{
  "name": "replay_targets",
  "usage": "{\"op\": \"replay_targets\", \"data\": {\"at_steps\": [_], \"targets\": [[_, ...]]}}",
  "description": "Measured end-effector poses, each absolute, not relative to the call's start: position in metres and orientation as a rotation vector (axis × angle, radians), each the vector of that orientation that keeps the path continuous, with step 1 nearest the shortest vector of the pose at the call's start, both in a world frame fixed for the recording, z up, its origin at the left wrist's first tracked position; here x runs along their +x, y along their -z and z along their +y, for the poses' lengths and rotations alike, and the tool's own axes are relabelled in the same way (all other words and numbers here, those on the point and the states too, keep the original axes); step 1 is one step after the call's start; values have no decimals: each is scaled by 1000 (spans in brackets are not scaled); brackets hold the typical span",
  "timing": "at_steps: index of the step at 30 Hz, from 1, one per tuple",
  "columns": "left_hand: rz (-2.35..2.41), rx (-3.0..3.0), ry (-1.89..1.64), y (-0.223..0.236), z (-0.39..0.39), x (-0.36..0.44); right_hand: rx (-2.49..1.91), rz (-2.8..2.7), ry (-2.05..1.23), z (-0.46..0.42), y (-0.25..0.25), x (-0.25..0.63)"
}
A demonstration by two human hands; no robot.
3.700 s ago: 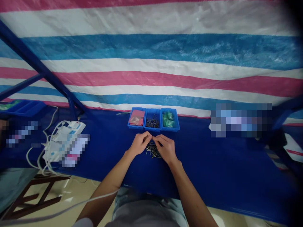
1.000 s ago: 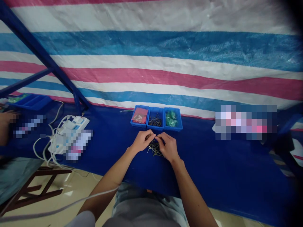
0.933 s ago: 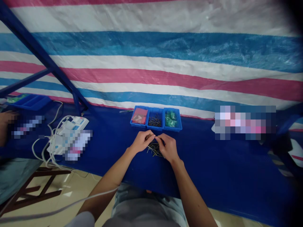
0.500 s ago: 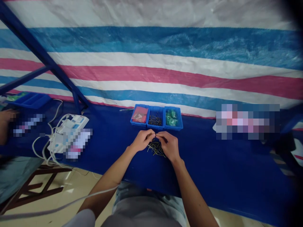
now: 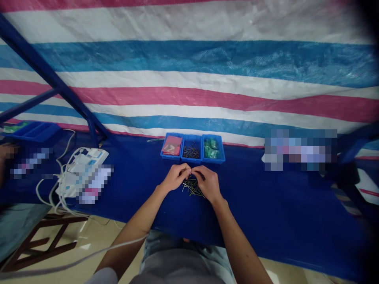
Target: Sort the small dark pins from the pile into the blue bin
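Note:
My left hand (image 5: 175, 177) and my right hand (image 5: 208, 182) meet fingertip to fingertip just in front of the blue bins. Both are closed in a pinch; the small thing between the fingertips is too tiny and covered to name. Under and between them lies a loose pile of thin metal pins or screws (image 5: 193, 187), brassy and dark. Behind stand three joined blue bins: the left bin holds a pink pad (image 5: 172, 144), the middle one dark screw-like pieces (image 5: 191, 151), and the right one green plastic packets (image 5: 211, 148).
White power strips (image 5: 85, 167) with tangled cables lie on the blue table (image 5: 260, 213) at left. Beyond them is another blue tray (image 5: 37, 131), with another person's hand (image 5: 7, 152) at the edge. A striped tarp (image 5: 189, 94) hangs behind; a blue frame bar (image 5: 49, 75) slants at left.
The view has shifted slightly, so the bins and table sit a little further left. My hands keep their pinch over the pile, fingertips still together.

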State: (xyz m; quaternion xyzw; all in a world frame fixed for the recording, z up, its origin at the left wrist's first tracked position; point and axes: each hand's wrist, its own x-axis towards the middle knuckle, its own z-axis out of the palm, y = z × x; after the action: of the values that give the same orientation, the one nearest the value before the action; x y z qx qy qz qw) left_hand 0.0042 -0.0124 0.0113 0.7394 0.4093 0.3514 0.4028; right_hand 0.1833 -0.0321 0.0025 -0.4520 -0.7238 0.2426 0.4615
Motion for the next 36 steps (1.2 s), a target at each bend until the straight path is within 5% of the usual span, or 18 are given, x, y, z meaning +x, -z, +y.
{"op": "replay_targets", "data": {"at_steps": [36], "targets": [[1086, 1878, -980, -8, -13, 7, -1070, -1682, -571, -29, -4, 187]]}}
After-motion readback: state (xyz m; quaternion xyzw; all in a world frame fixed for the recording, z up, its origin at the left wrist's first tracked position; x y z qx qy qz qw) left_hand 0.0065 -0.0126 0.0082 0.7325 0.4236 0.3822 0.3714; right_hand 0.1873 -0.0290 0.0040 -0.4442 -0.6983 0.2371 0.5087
